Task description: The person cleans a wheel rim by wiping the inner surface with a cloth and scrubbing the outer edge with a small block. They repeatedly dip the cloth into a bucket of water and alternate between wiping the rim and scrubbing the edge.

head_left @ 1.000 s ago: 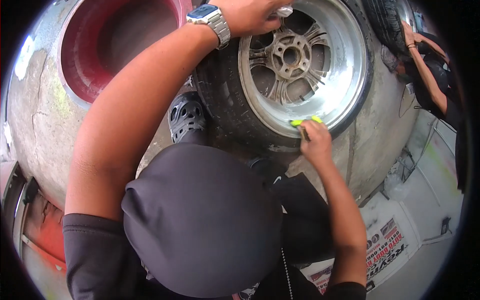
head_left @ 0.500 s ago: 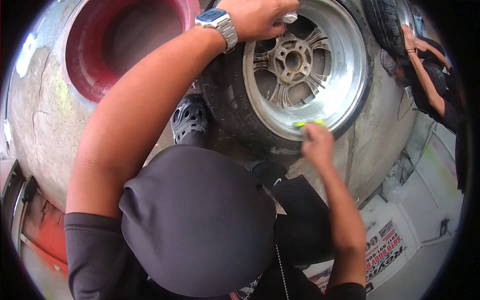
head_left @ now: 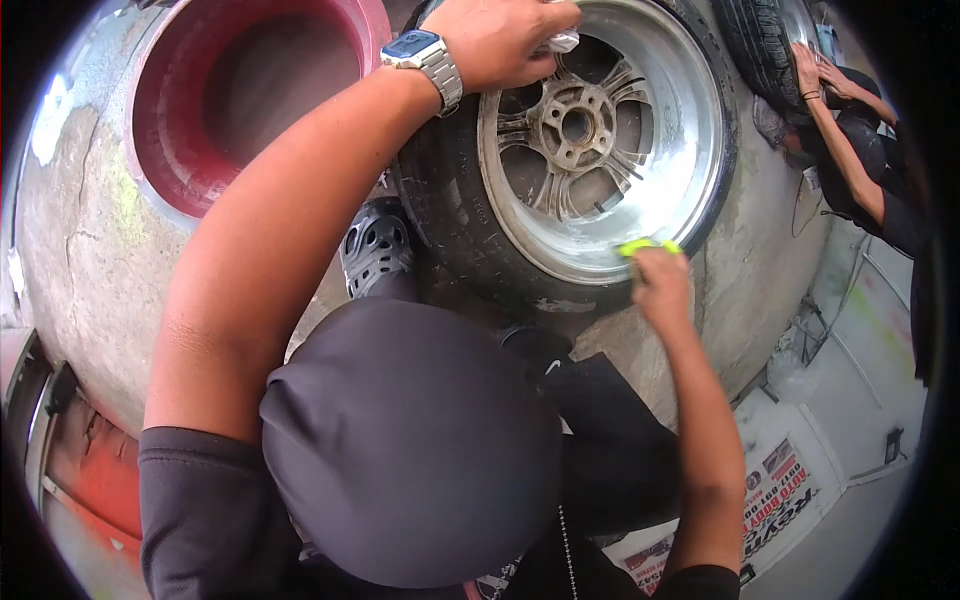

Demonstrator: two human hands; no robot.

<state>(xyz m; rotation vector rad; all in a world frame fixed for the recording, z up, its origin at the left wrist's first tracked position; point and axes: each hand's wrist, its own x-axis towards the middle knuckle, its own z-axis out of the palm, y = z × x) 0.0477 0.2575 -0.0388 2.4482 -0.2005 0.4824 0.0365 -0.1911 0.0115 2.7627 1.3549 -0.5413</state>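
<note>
My right hand (head_left: 662,285) is closed on a small bright yellow-green object (head_left: 650,246), pressed close to the inner lip of a wheel rim (head_left: 560,262). The object is mostly covered by my fingers, so its kind cannot be made out. Up at the rim's upper left, my left hand (head_left: 495,45) is closed around a crumpled white piece (head_left: 562,42); a metal watch (head_left: 430,62) is on that wrist. The silver rim has dirty spokes (head_left: 575,125) and a wet-looking, shiny barrel, and it sits inside a black tire (head_left: 440,205) lying on the floor.
A dark red, hollow rim (head_left: 165,125) lies at the upper left. Another tire (head_left: 752,50) stands at the upper right, with a co-worker's hands (head_left: 808,72) on it. My clog (head_left: 378,250) is beside the tire. A printed sign panel (head_left: 780,490) lies lower right.
My right hand has moved a little right along the rim's lower edge with the yellow-green object. My left hand stays at the rim's upper left, and the view has shifted slightly.
</note>
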